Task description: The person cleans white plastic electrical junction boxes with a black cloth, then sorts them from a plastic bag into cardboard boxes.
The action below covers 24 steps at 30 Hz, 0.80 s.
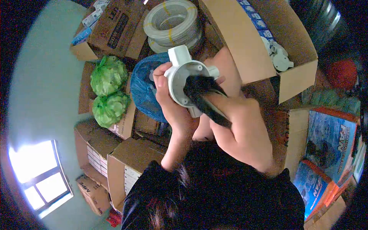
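Observation:
My left hand (168, 101) holds a white round junction box (182, 78) from its left side, fingers wrapped behind it. The box is tilted with its open face toward me, and short square-ended and round outlets stick out around its rim. In my right hand (241, 111) is a crumpled black cloth (199, 86), gripped in closed fingers. Part of this cloth sits inside the box's opening, and a loose end hangs out below the hand. The fingertips of the right hand are mostly hidden by the cloth.
Behind the box lie a blue plastic bag (143, 86) and coils of white cable (172, 25). Green bags (109, 76) stand at left. An open carton (245, 42) with white fittings is at upper right, fan boxes (331, 142) at right, and more cartons (134, 153) at lower left.

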### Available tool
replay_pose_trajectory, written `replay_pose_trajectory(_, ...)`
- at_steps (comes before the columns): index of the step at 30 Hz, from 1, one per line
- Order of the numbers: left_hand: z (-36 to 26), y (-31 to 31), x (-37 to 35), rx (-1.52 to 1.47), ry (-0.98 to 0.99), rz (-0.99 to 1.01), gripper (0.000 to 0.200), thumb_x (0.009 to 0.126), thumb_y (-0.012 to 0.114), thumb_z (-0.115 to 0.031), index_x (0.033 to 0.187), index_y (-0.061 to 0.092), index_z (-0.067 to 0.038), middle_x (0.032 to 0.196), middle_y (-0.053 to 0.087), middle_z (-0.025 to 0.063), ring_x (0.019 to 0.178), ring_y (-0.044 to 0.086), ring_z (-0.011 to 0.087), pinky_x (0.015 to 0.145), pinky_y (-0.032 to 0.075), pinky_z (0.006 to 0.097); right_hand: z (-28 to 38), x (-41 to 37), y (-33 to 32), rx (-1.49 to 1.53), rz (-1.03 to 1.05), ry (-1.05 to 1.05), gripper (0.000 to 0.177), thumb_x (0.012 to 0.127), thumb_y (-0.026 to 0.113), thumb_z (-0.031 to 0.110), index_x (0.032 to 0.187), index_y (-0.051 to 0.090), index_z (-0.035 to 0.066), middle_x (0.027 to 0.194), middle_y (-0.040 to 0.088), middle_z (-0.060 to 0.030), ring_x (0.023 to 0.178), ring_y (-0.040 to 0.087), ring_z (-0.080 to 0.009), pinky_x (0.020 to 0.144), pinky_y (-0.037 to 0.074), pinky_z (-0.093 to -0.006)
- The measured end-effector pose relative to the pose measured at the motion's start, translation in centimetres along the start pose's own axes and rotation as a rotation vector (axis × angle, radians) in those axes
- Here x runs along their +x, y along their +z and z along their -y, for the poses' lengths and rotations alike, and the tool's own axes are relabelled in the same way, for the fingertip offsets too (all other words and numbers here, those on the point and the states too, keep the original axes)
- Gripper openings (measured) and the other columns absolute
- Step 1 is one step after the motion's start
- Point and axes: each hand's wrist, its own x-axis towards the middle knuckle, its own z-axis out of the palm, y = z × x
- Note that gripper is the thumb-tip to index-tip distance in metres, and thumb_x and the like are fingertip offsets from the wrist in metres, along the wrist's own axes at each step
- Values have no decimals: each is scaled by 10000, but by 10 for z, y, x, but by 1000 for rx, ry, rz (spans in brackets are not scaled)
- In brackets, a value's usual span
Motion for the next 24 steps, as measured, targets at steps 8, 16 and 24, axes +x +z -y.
replay_pose_trajectory(8,14,-7,-7,-201,-13,118,225,831,359,-255,979,361,-86,965,476,177,871,520,309,756,461,494,8,4,17,-264,-30,135,187,693,524,91,868,539,25,674,555,-177,636,545,-376,581,430,-455)
replay_pose_trajectory(16,10,-2,4,-218,162,152,460,775,415,-431,1044,343,-65,1023,492,198,903,527,315,811,417,416,-12,-5,9,184,-53,32,127,735,505,135,787,516,20,570,507,-87,492,480,-262,513,391,-359)
replay_pose_trajectory(24,-5,-5,10,-715,-374,288,695,825,270,-598,1187,415,-22,1154,481,149,1044,488,300,874,409,488,-17,-20,-17,598,-195,308,109,773,493,129,719,482,35,515,432,-5,428,370,-62,393,271,-203)
